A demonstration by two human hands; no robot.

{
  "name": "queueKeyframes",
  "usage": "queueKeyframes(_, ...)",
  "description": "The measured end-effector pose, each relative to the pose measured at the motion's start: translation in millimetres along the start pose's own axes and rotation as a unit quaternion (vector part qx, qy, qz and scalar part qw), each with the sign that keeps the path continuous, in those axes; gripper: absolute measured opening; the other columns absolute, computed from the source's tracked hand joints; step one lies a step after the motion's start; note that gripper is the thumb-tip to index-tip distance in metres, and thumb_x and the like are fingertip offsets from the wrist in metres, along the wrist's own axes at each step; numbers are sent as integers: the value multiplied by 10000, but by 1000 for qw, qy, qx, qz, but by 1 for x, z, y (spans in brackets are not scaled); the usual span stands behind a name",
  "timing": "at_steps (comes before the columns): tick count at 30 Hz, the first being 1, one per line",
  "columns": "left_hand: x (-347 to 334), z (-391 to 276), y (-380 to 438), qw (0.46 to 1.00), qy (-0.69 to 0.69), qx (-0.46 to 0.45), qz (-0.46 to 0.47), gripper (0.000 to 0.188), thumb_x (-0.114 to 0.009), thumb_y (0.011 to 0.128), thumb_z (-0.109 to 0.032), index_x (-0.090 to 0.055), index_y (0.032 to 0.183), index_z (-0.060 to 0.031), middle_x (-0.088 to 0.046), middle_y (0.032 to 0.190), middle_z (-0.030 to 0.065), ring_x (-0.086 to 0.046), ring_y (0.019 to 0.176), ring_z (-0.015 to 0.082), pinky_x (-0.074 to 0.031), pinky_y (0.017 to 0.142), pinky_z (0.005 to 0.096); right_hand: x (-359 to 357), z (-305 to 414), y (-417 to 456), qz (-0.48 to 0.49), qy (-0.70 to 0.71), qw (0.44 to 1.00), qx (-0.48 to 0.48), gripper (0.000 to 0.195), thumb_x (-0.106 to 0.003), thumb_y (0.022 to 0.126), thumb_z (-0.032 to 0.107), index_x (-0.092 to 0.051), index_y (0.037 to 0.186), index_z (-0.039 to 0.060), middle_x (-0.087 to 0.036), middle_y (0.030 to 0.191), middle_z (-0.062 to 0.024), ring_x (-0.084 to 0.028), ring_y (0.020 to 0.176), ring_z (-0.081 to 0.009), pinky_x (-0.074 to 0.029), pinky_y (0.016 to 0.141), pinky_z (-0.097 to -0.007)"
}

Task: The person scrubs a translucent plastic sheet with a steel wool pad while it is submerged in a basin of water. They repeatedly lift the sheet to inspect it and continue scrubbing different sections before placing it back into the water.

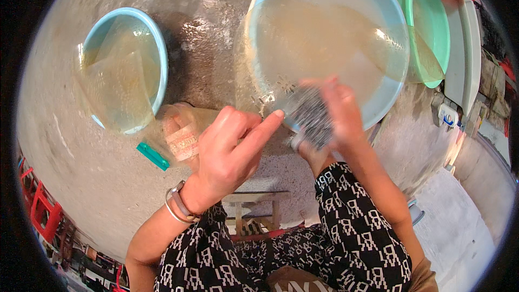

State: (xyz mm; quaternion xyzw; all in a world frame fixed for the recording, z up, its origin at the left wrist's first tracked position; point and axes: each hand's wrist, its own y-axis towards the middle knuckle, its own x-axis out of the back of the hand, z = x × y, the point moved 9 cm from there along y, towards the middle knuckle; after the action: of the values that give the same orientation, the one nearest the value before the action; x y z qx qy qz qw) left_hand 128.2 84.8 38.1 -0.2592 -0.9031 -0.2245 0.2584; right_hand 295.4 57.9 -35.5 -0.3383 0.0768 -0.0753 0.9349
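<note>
My left hand (231, 150) has its fingers curled and one finger stretched out, gripping the near edge of a clear, wet plastic sheet (320, 40). That sheet spreads over a large light-blue basin (399, 85) of cloudy water. My right hand (344, 109), blurred, holds a grey scouring pad (314, 117) against the near part of the sheet; its exact kind cannot be told. More clear sheeting (117, 85) hangs over a smaller blue basin (163, 56) at the left. A teal plastic piece (153, 156) lies near the sheeting's lower corner, left of my left hand.
A green basin (440, 20) stands at the right, beside a white tub (470, 48). A white container with a blue label (448, 114) is below them. My feet flank the near edge of the large basin. The concrete floor (202, 28) is wet between the blue basins.
</note>
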Motion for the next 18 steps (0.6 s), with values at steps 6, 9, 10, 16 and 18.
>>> queueKeyframes(6,-3,-1,1,1000,-4,-15,-7,512,-634,588,44,-689,1094,-15,-535,775,56,-502,642,206,-420,520,315,-15,-3,-8,20,-16,999,28,474,-542,973,437,-692,1030,-10,-707,910,-73,-644,787,-118,-529,759,-284)
queueKeyframes(9,-2,-2,3,1000,-11,-15,-12,509,-625,601,70,-692,1098,-18,-535,770,59,-501,644,202,-416,532,310,-31,-5,-11,88,-88,988,95,467,-557,966,434,-697,1018,-8,-707,914,-67,-645,763,-120,-533,729,-281)
queueKeyframes(10,-3,-2,3,1000,-14,-10,-8,504,-619,611,94,-697,1096,-20,-533,764,62,-499,647,200,-410,544,305,-26,-5,-8,84,-51,992,73,448,-566,965,419,-701,1013,-5,-707,917,-63,-640,769,-114,-528,727,-276)
queueKeyframes(16,-3,0,0,1000,-18,0,-1,513,-632,589,48,-689,1097,-9,-535,766,60,-507,644,216,-420,522,316,20,4,9,-2,135,989,-58,350,-620,952,343,-720,993,10,-705,941,-44,-617,831,-86,-502,749,-251)
queueKeyframes(18,-1,0,0,1000,-13,-6,-4,521,-631,586,48,-686,1101,-7,-535,766,61,-509,646,215,-422,524,316,3,-7,3,10,61,998,-25,330,-646,938,322,-719,993,5,-704,942,-42,-612,848,-87,-501,771,-255)
